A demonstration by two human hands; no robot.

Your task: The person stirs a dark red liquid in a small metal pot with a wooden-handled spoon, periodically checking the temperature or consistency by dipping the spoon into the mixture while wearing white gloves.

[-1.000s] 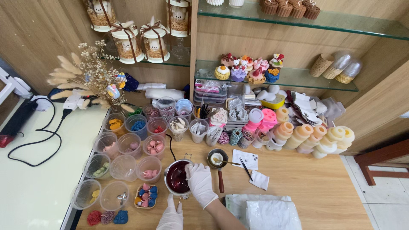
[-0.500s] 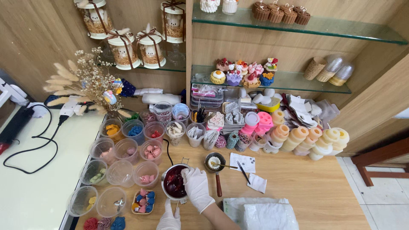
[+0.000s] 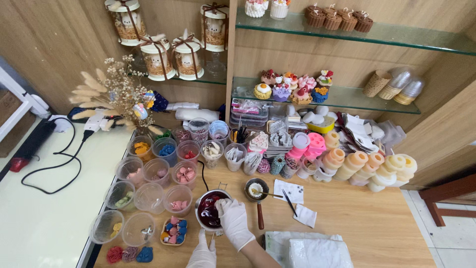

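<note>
A small metal cup (image 3: 204, 214) of dark red liquid stands on the wooden counter near its front edge. My right hand (image 3: 234, 222), in a white glove, lies over the cup's right rim with the fingers curled down; anything it grips is hidden. My left hand (image 3: 203, 253), also gloved, is just below the cup with its fingers closed around the cup's thin handle. A small round pan with a wooden handle (image 3: 257, 190) sits right of the cup.
Several clear plastic cups (image 3: 148, 171) of coloured pieces stand left of the metal cup, beside a little tray of shapes (image 3: 174, 231). Tweezers lie on white paper (image 3: 291, 192). A white plastic bag (image 3: 312, 250) lies front right. Rolls, moulds and candles (image 3: 357, 164) crowd the back.
Both hands stay at the metal cup; the right hand has shifted slightly over its rim. The view has tilted a little.
</note>
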